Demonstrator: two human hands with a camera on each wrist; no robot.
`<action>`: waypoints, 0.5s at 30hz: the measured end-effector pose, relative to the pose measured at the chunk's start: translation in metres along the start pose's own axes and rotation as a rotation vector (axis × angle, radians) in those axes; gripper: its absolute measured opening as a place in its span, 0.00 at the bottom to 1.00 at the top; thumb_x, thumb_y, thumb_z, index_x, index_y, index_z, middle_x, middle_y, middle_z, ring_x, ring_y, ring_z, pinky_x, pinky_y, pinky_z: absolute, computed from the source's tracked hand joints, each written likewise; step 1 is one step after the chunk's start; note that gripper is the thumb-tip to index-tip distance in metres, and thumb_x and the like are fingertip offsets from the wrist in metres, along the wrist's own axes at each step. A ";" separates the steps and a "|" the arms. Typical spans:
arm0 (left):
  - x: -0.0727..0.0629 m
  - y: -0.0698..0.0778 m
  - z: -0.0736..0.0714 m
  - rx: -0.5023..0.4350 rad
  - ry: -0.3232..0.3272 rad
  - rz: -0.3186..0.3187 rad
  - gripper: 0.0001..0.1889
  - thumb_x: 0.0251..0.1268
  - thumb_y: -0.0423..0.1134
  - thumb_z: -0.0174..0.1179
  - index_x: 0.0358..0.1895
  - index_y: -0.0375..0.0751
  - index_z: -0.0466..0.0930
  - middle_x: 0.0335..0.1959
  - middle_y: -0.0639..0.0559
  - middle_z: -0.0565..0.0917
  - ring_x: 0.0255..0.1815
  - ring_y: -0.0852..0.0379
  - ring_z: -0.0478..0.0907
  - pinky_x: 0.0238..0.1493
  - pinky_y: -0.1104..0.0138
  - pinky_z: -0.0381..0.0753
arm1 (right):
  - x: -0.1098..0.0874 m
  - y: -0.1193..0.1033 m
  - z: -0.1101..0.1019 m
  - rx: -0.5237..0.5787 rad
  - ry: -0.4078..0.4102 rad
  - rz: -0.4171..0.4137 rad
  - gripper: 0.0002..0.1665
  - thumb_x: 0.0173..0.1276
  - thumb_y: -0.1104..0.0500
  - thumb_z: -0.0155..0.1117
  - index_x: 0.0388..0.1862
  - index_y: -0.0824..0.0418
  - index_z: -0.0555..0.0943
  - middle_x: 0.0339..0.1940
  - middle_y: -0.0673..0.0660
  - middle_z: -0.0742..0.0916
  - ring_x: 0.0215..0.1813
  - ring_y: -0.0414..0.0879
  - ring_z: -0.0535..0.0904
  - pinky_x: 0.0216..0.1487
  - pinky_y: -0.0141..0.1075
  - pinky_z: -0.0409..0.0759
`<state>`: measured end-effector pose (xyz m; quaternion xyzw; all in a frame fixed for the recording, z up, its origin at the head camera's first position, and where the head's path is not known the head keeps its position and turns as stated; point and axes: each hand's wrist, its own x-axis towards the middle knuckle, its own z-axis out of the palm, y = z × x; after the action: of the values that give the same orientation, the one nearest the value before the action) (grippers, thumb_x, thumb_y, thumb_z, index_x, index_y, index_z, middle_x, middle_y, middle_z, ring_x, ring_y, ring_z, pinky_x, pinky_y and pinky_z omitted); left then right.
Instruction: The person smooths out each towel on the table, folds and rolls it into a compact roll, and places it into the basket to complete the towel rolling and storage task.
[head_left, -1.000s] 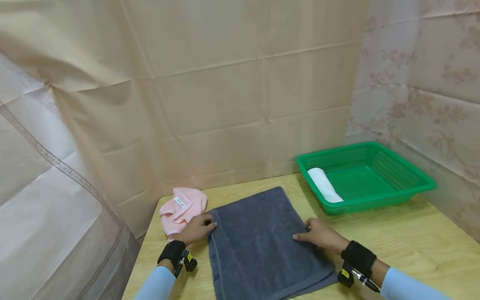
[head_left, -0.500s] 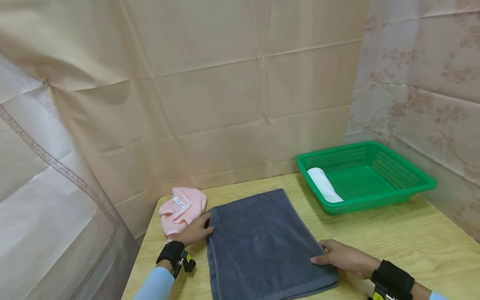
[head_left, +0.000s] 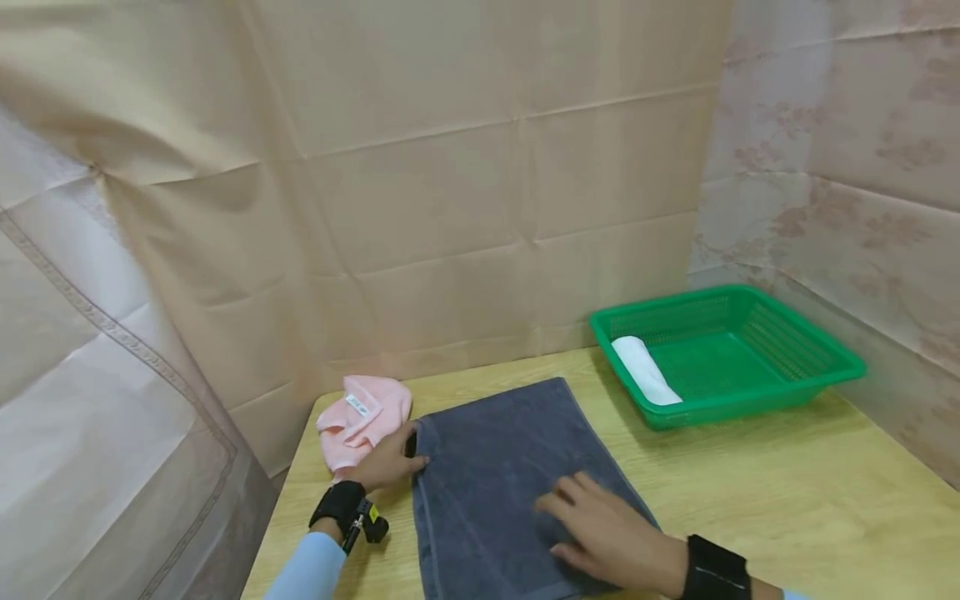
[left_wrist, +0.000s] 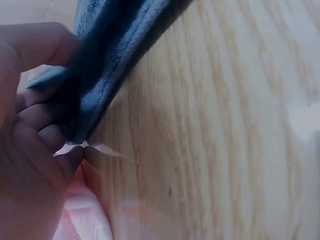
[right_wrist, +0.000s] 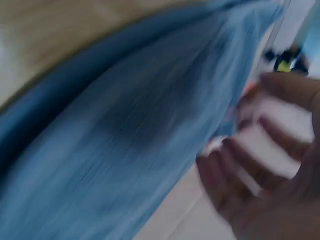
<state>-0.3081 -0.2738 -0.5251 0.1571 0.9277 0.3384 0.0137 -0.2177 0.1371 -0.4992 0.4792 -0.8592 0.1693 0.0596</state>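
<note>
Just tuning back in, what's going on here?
A person's left hand pinches the edge of a dark grey towel lying flat on the table. The right hand is over the towel, holding nothing. A crumpled pink cloth lies beyond the left hand; a white bundle sits in the green basket.

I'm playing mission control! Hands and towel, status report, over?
Left hand gripping gray towel, spread on table. Right hand above it, empty. Pink cloth close beside left hand.
</note>
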 end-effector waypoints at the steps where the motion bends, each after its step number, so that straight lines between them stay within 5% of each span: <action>1: 0.000 0.001 -0.001 -0.011 0.036 -0.002 0.19 0.68 0.43 0.69 0.54 0.35 0.78 0.47 0.43 0.82 0.48 0.46 0.80 0.49 0.52 0.76 | 0.011 -0.008 0.007 0.022 -0.029 -0.089 0.29 0.70 0.47 0.73 0.67 0.49 0.75 0.55 0.48 0.80 0.51 0.42 0.75 0.46 0.35 0.78; 3: 0.002 0.003 -0.002 -0.019 0.101 0.002 0.12 0.70 0.43 0.69 0.37 0.40 0.78 0.32 0.50 0.77 0.35 0.53 0.75 0.42 0.57 0.71 | 0.028 -0.023 0.022 0.048 -0.098 -0.234 0.27 0.77 0.44 0.63 0.70 0.49 0.74 0.60 0.47 0.79 0.52 0.38 0.74 0.47 0.29 0.76; 5: 0.004 0.005 -0.002 -0.004 0.159 0.013 0.19 0.70 0.42 0.69 0.25 0.42 0.69 0.23 0.50 0.65 0.26 0.54 0.63 0.39 0.58 0.62 | 0.041 -0.035 0.036 0.022 -0.142 -0.338 0.26 0.81 0.42 0.56 0.71 0.49 0.73 0.61 0.47 0.79 0.50 0.35 0.73 0.46 0.24 0.72; 8: 0.008 0.006 0.001 0.060 0.239 -0.008 0.23 0.65 0.39 0.72 0.21 0.42 0.66 0.22 0.53 0.61 0.29 0.56 0.58 0.41 0.58 0.58 | 0.052 -0.045 0.054 -0.040 -0.156 -0.440 0.25 0.81 0.40 0.53 0.70 0.48 0.75 0.59 0.47 0.80 0.46 0.33 0.71 0.42 0.19 0.65; 12: 0.010 0.007 0.005 0.055 0.291 -0.070 0.09 0.57 0.32 0.76 0.37 0.34 0.85 0.34 0.45 0.80 0.39 0.50 0.73 0.47 0.55 0.72 | 0.056 -0.049 0.060 -0.080 -0.153 -0.498 0.23 0.81 0.40 0.54 0.69 0.43 0.77 0.58 0.49 0.78 0.42 0.32 0.66 0.37 0.18 0.58; 15: 0.012 0.009 0.005 0.032 0.291 -0.106 0.21 0.56 0.28 0.76 0.54 0.28 0.83 0.47 0.37 0.84 0.48 0.43 0.82 0.50 0.51 0.81 | 0.056 -0.046 0.052 -0.019 -0.198 -0.522 0.23 0.82 0.41 0.53 0.70 0.41 0.76 0.61 0.50 0.77 0.44 0.32 0.65 0.39 0.17 0.58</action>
<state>-0.3159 -0.2607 -0.5224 0.0573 0.9321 0.3416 -0.1055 -0.2058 0.0519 -0.5227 0.6978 -0.7100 0.0928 0.0214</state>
